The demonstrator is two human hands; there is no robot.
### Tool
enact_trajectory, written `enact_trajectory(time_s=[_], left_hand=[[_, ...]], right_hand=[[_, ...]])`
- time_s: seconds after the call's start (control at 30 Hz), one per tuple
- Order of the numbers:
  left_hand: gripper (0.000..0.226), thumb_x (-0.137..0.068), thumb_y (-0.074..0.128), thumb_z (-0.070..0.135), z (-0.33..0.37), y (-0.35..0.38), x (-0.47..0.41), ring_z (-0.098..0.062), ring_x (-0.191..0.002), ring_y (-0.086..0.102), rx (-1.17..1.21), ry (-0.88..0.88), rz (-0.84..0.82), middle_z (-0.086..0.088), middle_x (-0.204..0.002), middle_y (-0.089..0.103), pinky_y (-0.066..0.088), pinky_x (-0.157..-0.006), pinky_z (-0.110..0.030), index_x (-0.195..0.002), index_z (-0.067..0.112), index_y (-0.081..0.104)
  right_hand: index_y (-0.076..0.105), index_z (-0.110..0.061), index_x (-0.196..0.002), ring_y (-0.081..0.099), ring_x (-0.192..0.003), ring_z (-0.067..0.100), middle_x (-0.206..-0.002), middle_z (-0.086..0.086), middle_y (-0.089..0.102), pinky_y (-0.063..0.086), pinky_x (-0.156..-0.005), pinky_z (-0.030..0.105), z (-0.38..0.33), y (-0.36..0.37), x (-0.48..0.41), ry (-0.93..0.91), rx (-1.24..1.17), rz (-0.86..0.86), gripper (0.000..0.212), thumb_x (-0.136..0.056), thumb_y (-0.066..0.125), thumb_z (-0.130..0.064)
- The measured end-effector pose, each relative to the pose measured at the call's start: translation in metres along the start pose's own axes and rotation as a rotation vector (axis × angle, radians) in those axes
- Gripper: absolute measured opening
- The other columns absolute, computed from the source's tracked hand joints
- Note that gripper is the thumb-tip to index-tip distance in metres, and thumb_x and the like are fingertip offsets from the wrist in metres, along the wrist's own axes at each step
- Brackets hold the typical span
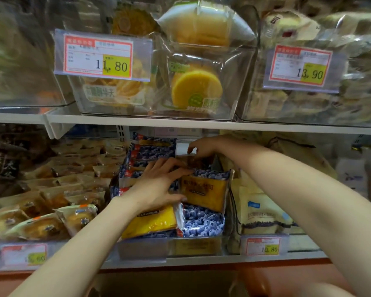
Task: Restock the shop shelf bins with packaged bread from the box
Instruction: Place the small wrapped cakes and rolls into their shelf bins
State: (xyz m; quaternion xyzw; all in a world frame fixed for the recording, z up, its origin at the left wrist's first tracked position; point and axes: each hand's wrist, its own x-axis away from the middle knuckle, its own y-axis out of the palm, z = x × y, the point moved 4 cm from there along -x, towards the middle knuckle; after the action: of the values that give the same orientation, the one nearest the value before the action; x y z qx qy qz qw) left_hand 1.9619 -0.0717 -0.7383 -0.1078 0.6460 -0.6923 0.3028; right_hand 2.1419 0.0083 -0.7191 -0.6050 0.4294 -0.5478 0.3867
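Left bin: tan clear-wrapped pastries [43, 224], heaped.

Centre: the left hand [159, 187] has its grip wide open. The fingers are spread flat across rows of blue blueberry-printed plastic bread packets [150, 153]. The thumb is against one upright blueberry packet with a yellow loaf panel [204, 191], standing mid-way in the clear plastic shelf bin [197, 245].

The right hand [201, 147] is at the far end of that bin with fingers curled. Whether its grip holds a wrapper edge cannot be told.

Right: cream paper-look packs [261, 213].

Risk: the upright packet stands on loose flat packets. Released carelessly, it may topple over the near wall. Hard pressing could crush loaves.
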Motion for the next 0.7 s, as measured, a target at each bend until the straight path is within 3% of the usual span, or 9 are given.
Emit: enact_trajectory(time_s=[0.07, 0.17, 0.3, 0.43, 0.63, 0.7], left_hand=[[0.066, -0.081, 0.061, 0.054, 0.0, 0.0, 0.0, -0.019, -0.133, 0.024, -0.004, -0.003, -0.003, 0.008, -0.144, 0.031, 0.022, -0.107, -0.037, -0.14, 0.04, 0.035], [0.066, -0.081, 0.06, 0.055, 0.0, 0.001, 0.001, -0.019, -0.133, 0.023, -0.012, -0.011, -0.012, 0.008, -0.144, 0.03, 0.022, -0.107, -0.037, -0.14, 0.04, 0.035], [0.066, -0.081, 0.061, 0.055, 0.0, 0.0, 0.001, -0.019, -0.132, 0.025, -0.021, -0.011, -0.006, 0.008, -0.144, 0.031, 0.023, -0.105, -0.036, -0.14, 0.04, 0.035], [0.066, -0.08, 0.062, 0.054, 0.001, 0.0, 0.002, -0.021, -0.132, 0.026, -0.006, -0.012, 0.003, 0.007, -0.143, 0.033, 0.023, -0.105, -0.038, -0.14, 0.039, 0.036], [0.066, -0.081, 0.06, 0.055, 0.002, 0.0, 0.002, -0.017, -0.134, 0.023, -0.022, -0.03, -0.021, 0.01, -0.145, 0.028, 0.02, -0.108, -0.035, -0.14, 0.042, 0.033], [0.066, -0.081, 0.06, 0.055, 0.002, 0.0, 0.002, -0.018, -0.133, 0.024, -0.01, -0.03, -0.019, 0.01, -0.145, 0.029, 0.021, -0.108, -0.036, -0.14, 0.042, 0.033]], right_hand=[[0.044, -0.015, -0.137, 0.046, -0.124, 0.026, -0.144, 0.008, 0.037, 0.043, -0.085, 0.028, 0.001, 0.001, 0.001, 0.017, -0.128, -0.001, 0.052, -0.09, 0.064, -0.028], [0.054, -0.021, -0.114, 0.053, -0.113, 0.022, -0.135, 0.006, 0.045, 0.049, -0.076, 0.026, 0.004, 0.0, 0.002, 0.035, -0.363, 0.054, 0.037, -0.083, 0.073, -0.019], [0.059, -0.015, -0.101, 0.055, -0.08, 0.012, -0.101, 0.001, 0.053, 0.05, -0.051, 0.018, 0.008, 0.003, 0.011, 0.088, -0.635, 0.032, 0.023, -0.083, 0.071, -0.011], [0.061, -0.019, -0.09, 0.056, -0.078, 0.01, -0.088, -0.001, 0.058, 0.047, -0.051, 0.017, 0.005, 0.004, 0.02, 0.077, -0.755, -0.027, 0.012, -0.084, 0.07, -0.012], [0.058, -0.015, -0.115, 0.052, -0.101, 0.021, -0.12, 0.006, 0.053, 0.049, -0.07, 0.029, -0.01, 0.006, 0.013, -0.015, -0.591, 0.101, 0.039, -0.081, 0.069, -0.001], [0.057, -0.012, -0.119, 0.05, -0.1, 0.023, -0.122, 0.007, 0.051, 0.048, -0.064, 0.026, -0.01, -0.005, 0.011, -0.052, -0.52, 0.177, 0.044, -0.08, 0.064, 0.008]])
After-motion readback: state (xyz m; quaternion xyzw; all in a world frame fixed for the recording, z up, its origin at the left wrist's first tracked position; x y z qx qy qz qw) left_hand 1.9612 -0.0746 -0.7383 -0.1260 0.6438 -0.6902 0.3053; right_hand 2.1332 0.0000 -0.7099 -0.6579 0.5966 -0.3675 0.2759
